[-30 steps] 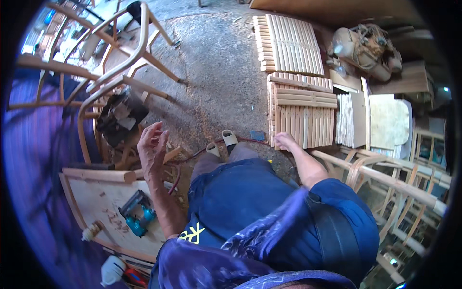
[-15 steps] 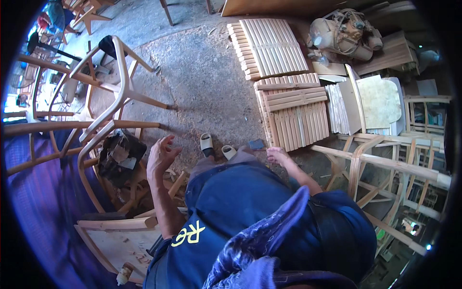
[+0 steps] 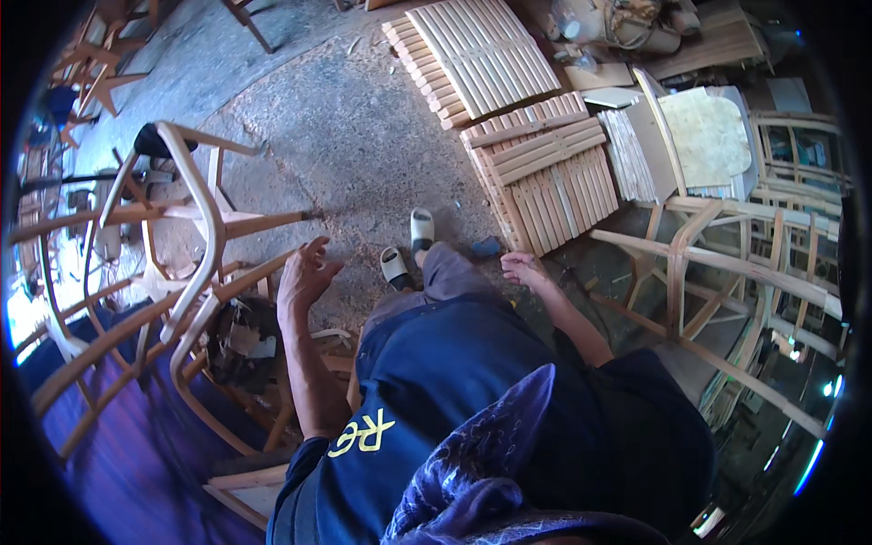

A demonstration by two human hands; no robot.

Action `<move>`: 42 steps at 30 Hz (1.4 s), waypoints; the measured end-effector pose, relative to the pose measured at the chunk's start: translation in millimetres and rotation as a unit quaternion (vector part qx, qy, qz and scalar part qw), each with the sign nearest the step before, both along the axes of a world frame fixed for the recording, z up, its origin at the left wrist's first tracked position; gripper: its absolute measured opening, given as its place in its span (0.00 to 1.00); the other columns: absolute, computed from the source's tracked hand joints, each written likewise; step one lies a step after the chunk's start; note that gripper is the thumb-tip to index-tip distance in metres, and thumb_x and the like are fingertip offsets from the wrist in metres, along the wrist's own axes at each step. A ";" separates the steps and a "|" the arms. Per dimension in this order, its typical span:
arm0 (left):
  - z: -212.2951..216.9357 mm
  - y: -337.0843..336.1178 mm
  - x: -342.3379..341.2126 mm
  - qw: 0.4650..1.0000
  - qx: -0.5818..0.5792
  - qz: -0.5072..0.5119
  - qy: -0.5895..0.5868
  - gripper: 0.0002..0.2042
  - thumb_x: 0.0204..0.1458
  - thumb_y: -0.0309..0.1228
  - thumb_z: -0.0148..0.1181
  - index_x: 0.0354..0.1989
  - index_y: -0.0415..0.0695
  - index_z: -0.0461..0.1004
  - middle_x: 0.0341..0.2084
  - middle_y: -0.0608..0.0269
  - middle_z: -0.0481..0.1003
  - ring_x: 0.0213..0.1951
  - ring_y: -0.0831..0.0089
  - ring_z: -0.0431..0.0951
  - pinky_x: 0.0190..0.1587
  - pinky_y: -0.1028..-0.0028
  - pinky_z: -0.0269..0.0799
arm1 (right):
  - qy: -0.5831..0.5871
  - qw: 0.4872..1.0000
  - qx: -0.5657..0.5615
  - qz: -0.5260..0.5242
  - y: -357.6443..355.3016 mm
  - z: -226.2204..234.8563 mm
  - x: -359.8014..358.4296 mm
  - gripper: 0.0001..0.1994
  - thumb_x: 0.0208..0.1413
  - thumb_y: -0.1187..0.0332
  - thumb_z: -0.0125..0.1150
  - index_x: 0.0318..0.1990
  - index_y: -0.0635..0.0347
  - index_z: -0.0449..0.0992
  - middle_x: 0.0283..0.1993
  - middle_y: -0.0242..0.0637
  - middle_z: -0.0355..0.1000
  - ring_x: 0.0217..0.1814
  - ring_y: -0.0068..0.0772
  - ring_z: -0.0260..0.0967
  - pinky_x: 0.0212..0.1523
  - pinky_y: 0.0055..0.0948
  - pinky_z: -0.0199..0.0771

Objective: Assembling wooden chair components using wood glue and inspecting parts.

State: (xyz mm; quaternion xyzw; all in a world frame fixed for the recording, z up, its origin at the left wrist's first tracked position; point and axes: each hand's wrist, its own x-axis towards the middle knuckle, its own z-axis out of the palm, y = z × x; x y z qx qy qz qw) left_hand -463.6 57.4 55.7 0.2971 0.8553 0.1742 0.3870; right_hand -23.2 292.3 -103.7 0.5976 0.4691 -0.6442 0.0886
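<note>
Just left hand (image 3: 304, 272) open beside chair frame (image 3: 195, 218) edge

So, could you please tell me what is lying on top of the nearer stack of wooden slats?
A few loose slats lie crosswise on the nearer stack. Whatever lies beneath the stack is covered.

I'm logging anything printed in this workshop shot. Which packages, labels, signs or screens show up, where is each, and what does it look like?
Printed lettering: on the left sleeve of the person's dark blue shirt, low in the picture; blocky yellow characters.
Torn wrapping or scraps: heaped under the bent-wood chair frames, below the open left hand; pale and dark pieces, too blurred to tell more.
No signs or screens can be made out.
</note>
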 end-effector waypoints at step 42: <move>-220.6 622.1 -117.4 0.812 0.055 -0.581 0.002 0.32 0.42 0.42 0.71 0.59 0.50 0.72 0.56 0.54 0.73 0.58 0.56 0.72 0.62 0.57 0.65 | 0.039 0.748 -0.067 -0.659 3.2 -63.8 -139.7 0.13 0.56 0.57 0.66 0.47 0.46 0.75 0.36 0.23 0.72 0.36 0.25 0.71 0.35 0.30 0.71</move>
